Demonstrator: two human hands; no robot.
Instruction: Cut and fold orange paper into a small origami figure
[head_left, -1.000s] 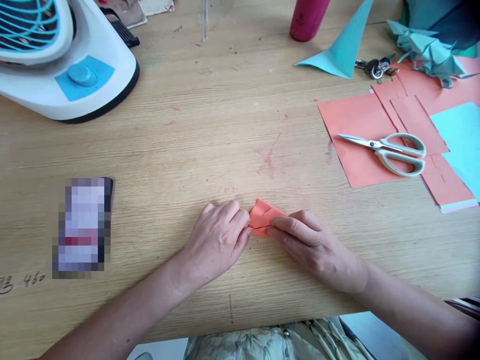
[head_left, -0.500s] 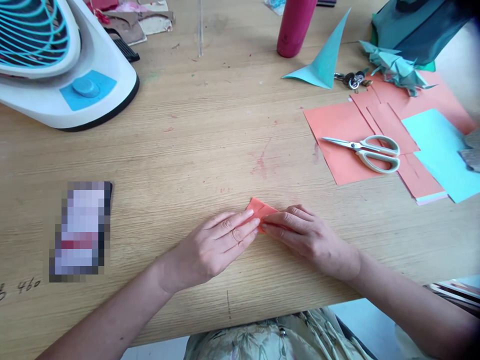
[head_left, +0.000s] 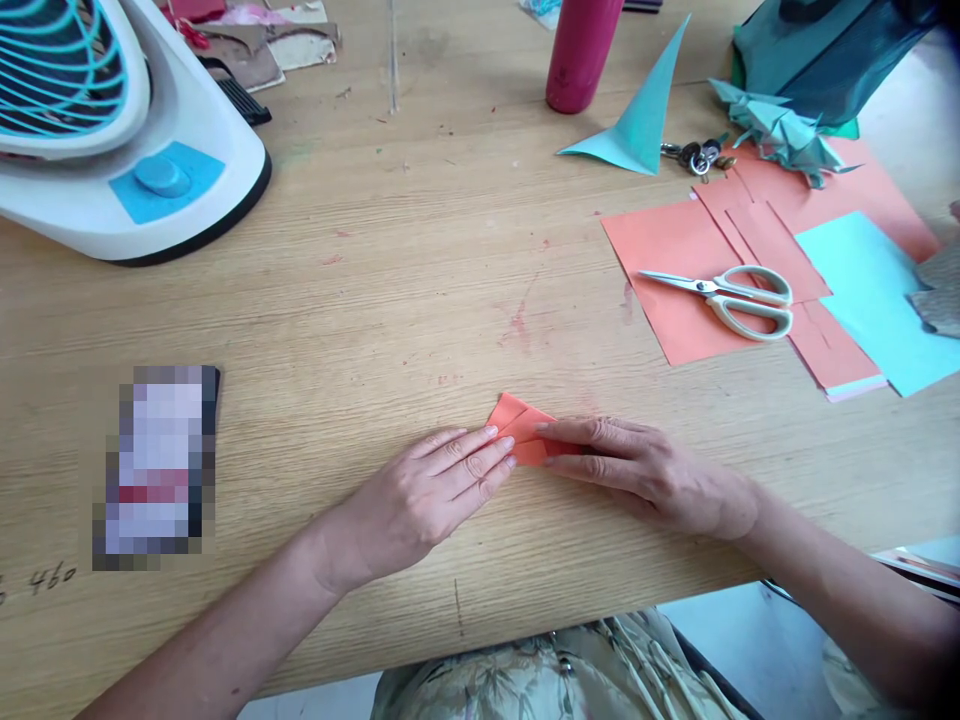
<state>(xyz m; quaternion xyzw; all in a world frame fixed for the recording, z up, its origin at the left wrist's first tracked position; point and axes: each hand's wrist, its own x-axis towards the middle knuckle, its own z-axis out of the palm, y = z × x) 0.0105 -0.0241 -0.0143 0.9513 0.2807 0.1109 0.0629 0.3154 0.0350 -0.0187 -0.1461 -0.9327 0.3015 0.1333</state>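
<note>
A small folded orange paper [head_left: 519,425] lies on the wooden table [head_left: 420,270] near its front edge. My left hand [head_left: 431,490] rests flat beside it, fingers stretched out, with the fingertips touching the paper's left edge. Flat on the paper's right part lies my right hand [head_left: 645,468], its straight fingers pressing the fold down. Neither hand grips the paper.
Grey-handled scissors [head_left: 731,297] lie on orange sheets [head_left: 675,270] at the right, beside a light blue sheet [head_left: 862,290]. Behind them are a teal paper cone [head_left: 637,120], keys [head_left: 697,155], crumpled teal paper [head_left: 780,130] and a magenta bottle [head_left: 581,50]. A white fan [head_left: 112,130] stands far left, a phone [head_left: 157,460] near left.
My left hand has gone from a curled pinch to flat, stretched fingers. My right hand has also flattened and slid a little over the paper. The view has shifted slightly.
</note>
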